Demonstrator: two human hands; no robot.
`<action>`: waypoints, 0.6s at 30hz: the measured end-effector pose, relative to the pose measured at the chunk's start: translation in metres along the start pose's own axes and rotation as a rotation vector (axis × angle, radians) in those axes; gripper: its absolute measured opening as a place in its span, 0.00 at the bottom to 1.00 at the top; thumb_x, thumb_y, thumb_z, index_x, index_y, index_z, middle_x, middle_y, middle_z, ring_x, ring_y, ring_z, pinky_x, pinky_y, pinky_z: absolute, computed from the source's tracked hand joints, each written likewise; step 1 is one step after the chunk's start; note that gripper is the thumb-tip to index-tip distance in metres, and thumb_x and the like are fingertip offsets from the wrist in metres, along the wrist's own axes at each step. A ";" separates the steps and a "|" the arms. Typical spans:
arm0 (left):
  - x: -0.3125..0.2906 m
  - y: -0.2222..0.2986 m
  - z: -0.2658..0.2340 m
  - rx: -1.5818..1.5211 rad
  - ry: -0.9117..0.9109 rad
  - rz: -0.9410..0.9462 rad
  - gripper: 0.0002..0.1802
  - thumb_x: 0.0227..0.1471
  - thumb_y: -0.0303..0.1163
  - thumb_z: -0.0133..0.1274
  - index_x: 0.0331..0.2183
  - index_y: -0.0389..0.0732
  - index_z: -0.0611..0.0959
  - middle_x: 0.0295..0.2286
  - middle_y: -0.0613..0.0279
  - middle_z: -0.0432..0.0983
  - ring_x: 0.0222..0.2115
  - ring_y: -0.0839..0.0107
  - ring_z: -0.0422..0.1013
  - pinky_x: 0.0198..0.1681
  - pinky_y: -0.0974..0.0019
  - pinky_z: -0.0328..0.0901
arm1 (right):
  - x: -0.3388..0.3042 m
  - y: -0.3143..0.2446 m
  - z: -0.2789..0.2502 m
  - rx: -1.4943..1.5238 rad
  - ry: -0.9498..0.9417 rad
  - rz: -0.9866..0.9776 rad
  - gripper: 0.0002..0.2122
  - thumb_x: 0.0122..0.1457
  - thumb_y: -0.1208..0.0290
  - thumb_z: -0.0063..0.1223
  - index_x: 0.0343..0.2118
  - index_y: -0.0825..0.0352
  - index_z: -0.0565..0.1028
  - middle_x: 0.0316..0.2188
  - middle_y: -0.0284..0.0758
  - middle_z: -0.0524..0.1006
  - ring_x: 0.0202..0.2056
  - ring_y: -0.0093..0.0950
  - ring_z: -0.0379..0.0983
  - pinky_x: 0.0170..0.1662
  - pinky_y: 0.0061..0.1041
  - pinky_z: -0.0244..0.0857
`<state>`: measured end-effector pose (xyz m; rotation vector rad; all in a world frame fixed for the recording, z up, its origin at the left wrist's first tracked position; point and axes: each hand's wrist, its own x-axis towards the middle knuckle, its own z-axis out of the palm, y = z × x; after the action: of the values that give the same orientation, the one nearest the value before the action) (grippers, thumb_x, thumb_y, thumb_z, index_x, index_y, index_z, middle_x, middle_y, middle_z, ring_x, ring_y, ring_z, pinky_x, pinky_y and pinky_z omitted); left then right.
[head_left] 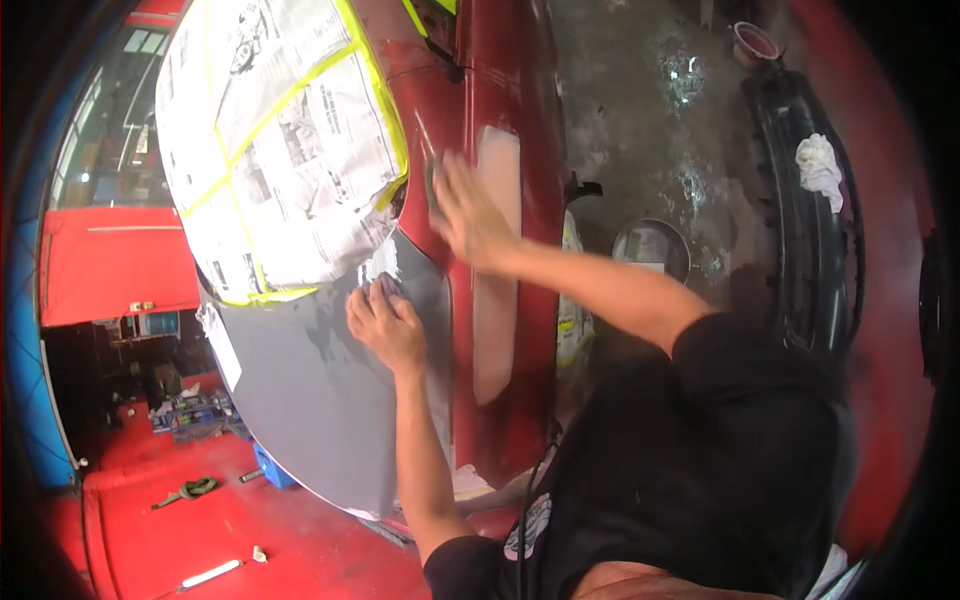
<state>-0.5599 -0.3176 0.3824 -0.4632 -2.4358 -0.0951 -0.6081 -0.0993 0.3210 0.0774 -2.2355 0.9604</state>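
My right hand (472, 218) presses a thin dark pad (433, 188) against the red car body (430, 110), fingers together and slightly blurred. Just to its right runs a long pale filler patch (497, 330) on the red panel. On the grey primed panel (300, 370) rests my left hand (385, 328), its fingers bent around something small and greyish that I cannot make out. Dark wet-looking marks lie beside that hand, and a whitish smear (380, 262) shows just beyond its fingertips. Newspaper masking (290, 150) edged with yellow tape covers the glass ahead.
A black bumper (790, 200) lies at the right with a white cloth (820, 170) on it. Near it are a round basin (652, 248) and a reddish bowl (757, 42). A blue container (272, 466) and a white tube (212, 574) are on the red floor at left.
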 end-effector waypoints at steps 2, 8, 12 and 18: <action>-0.002 -0.003 0.000 -0.006 -0.008 0.001 0.20 0.52 0.31 0.53 0.48 0.38 0.83 0.50 0.45 0.73 0.56 0.42 0.66 0.61 0.42 0.59 | -0.007 0.004 -0.010 0.004 -0.068 -0.117 0.34 0.67 0.57 0.53 0.66 0.81 0.59 0.70 0.61 0.53 0.71 0.59 0.48 0.73 0.51 0.46; 0.006 0.002 0.002 -0.025 0.013 0.028 0.21 0.52 0.31 0.54 0.48 0.40 0.83 0.50 0.48 0.74 0.56 0.44 0.67 0.61 0.43 0.59 | 0.130 0.060 -0.020 -0.152 0.142 -0.240 0.33 0.67 0.56 0.52 0.67 0.76 0.61 0.69 0.60 0.54 0.69 0.59 0.52 0.70 0.50 0.53; 0.006 0.000 0.000 -0.035 0.039 0.004 0.20 0.52 0.32 0.55 0.48 0.40 0.83 0.50 0.49 0.74 0.56 0.46 0.67 0.62 0.44 0.58 | 0.139 0.051 -0.035 -0.281 0.057 -0.305 0.31 0.68 0.55 0.52 0.68 0.70 0.62 0.70 0.60 0.52 0.69 0.60 0.52 0.69 0.49 0.55; 0.009 0.004 0.004 -0.043 0.060 0.000 0.19 0.53 0.33 0.55 0.47 0.39 0.83 0.49 0.49 0.73 0.56 0.48 0.67 0.62 0.45 0.58 | 0.106 0.055 -0.023 -0.151 0.023 -0.294 0.34 0.66 0.51 0.53 0.69 0.69 0.61 0.72 0.61 0.48 0.70 0.62 0.48 0.68 0.55 0.53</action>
<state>-0.5670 -0.3107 0.3845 -0.4726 -2.3791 -0.1589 -0.6923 -0.0225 0.3638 0.3162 -2.1913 0.6295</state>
